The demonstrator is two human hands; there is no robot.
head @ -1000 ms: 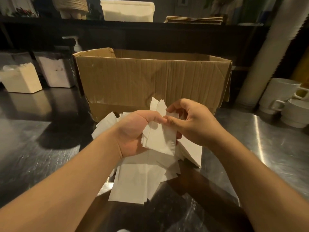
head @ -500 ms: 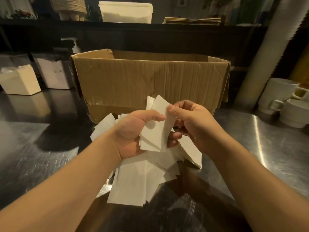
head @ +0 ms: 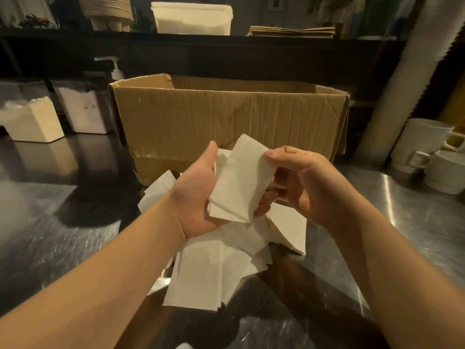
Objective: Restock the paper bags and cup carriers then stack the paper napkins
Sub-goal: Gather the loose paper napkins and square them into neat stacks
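- Lying across the palm of the left hand (head: pixel 198 197), a small stack of paper napkins (head: pixel 239 182) stands tilted, its upper corner pointing up and toward the cardboard box (head: pixel 226 117).
- The left hand cups the stack from below and from the left, thumb raised along its left edge; its fingers (head: pixel 264 207) curl under the lower right corner, where their tips show.
- The right hand (head: pixel 309 182) pinches the stack's right edge, thumb on top near the upper corner and fingers curled behind the paper.
- Both hands hold the stack above the table (head: pixel 75 235), directly over a loose pile of napkins (head: pixel 208 268) that lies spread on the metal surface, the sheets overlapping at different angles.
- The pile touches or nearly touches the front wall of the open box, which stands just behind it.
- Left of the box stand two white containers (head: pixel 32 122), with a pump bottle (head: pixel 114 69) behind them.
- Right of the box rises a tall leaning column of stacked cups (head: pixel 402 84), and beside it are white mugs (head: pixel 425 144) next to stacked white dishes (head: pixel 445 172).
- On the dark shelf (head: pixel 75 37) behind sit a white tub (head: pixel 192 20) and a flat stack of brown paper goods (head: pixel 292 31); what they are exactly I cannot tell.
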